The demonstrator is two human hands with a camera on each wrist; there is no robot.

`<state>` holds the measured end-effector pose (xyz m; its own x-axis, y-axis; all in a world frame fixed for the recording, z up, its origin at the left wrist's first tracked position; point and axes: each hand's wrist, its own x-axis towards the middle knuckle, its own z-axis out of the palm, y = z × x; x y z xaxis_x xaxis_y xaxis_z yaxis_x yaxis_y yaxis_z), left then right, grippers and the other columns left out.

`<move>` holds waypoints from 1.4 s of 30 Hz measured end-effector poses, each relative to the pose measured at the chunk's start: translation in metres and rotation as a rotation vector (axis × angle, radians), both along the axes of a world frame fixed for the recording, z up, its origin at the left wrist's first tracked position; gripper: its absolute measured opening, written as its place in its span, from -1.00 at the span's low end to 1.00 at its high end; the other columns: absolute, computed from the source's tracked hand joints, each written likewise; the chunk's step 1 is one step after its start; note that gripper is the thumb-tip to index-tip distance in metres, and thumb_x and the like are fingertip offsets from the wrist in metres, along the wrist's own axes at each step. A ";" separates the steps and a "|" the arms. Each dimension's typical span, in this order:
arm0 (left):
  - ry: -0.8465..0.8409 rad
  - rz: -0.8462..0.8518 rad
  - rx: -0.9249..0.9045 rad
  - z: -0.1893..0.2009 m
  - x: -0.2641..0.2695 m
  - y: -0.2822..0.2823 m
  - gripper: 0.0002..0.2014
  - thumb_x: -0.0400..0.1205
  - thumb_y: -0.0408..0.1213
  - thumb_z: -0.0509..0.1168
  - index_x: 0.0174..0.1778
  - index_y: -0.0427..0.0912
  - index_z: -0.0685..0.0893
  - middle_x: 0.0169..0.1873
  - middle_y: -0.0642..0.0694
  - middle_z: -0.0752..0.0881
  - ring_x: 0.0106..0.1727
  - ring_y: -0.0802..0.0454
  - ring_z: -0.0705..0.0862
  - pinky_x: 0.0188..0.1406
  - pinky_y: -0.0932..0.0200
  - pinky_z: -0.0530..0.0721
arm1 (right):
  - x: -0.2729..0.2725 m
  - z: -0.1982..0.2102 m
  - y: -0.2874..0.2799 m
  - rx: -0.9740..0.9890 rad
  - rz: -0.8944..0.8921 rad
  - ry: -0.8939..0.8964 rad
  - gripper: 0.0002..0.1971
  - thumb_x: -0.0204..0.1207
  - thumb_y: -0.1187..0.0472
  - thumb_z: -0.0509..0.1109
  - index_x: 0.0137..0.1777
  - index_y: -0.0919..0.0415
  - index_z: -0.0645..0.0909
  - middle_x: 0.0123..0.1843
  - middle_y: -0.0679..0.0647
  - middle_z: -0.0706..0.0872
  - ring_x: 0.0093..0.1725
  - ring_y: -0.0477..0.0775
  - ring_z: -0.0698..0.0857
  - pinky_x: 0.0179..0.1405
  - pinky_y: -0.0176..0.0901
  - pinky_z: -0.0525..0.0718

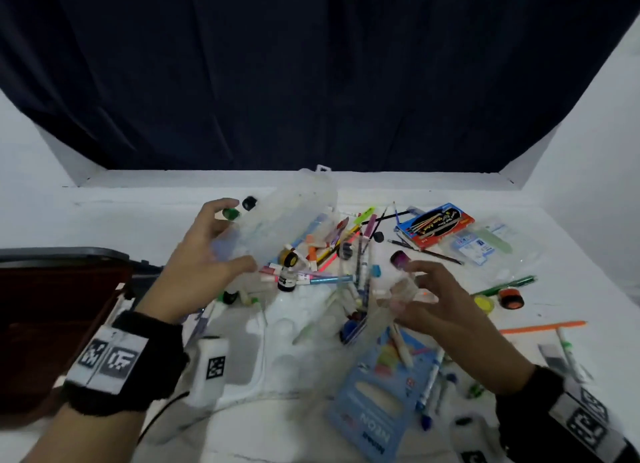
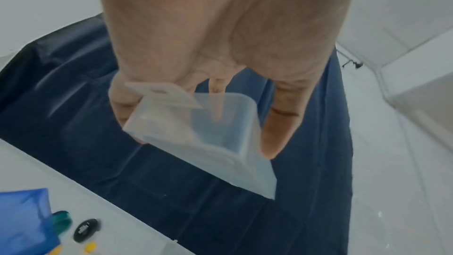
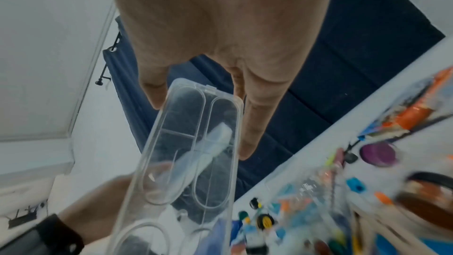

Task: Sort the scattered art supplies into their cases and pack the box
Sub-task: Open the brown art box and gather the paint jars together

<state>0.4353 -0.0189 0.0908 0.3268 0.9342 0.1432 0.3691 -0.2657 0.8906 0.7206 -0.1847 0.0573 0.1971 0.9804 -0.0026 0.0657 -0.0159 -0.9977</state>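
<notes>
Clear plastic case (image 1: 291,209) gripped in left hand (image 1: 204,254), lid (image 3: 193,143) in right hand (image 1: 440,303); markers (image 1: 332,265) beside the case all unsorted.

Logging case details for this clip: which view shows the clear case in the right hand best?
The right wrist view: the clear case fills the frame, moulded ovals visible, held by the right hand. The head view shows only a blur; the left wrist view misses it.

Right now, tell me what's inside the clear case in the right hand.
Through the clear case, gripped by the right hand, one pale pen-like stick shows, lying across the moulded oval slots. The lower end runs out of frame, so anything there is unseen.
</notes>
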 end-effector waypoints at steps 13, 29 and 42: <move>0.312 -0.493 -0.180 -0.058 -0.030 -0.135 -0.07 0.36 -0.37 0.66 0.55 0.33 0.38 0.44 0.14 0.59 0.58 0.17 0.44 0.49 0.03 0.47 | 0.035 -0.068 -0.079 -0.200 0.317 -0.229 -0.04 0.05 0.05 0.82 0.46 -0.14 0.42 0.29 -0.13 0.67 0.27 -0.09 0.69 0.11 0.08 0.79; 0.777 -0.561 0.035 -0.095 -0.007 -0.155 -0.13 0.43 0.09 0.55 0.48 0.62 0.11 0.47 0.49 0.32 0.41 0.48 0.24 0.51 0.17 0.25 | -0.003 -0.068 -0.086 -0.134 0.430 -0.925 -0.03 0.20 -0.17 0.67 0.59 -0.16 0.25 0.49 -0.24 0.38 0.42 -0.22 0.33 0.29 -0.43 0.29; 0.886 -0.505 -0.036 -0.094 -0.090 -0.124 -0.05 0.29 -0.10 0.68 0.28 0.82 0.23 0.31 0.51 0.48 0.40 0.38 0.47 0.38 0.41 0.43 | -0.088 -0.072 -0.062 -0.121 0.689 -0.982 0.00 0.32 -0.28 0.57 0.66 0.08 0.19 0.60 0.01 0.38 0.54 0.03 0.35 0.54 -0.06 0.35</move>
<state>0.3451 -0.1427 -0.0030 0.6587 0.6571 -0.3666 0.7515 -0.5512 0.3624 0.6324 -0.2466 -0.0150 -0.3983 0.8841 -0.2445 0.8274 0.2312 -0.5118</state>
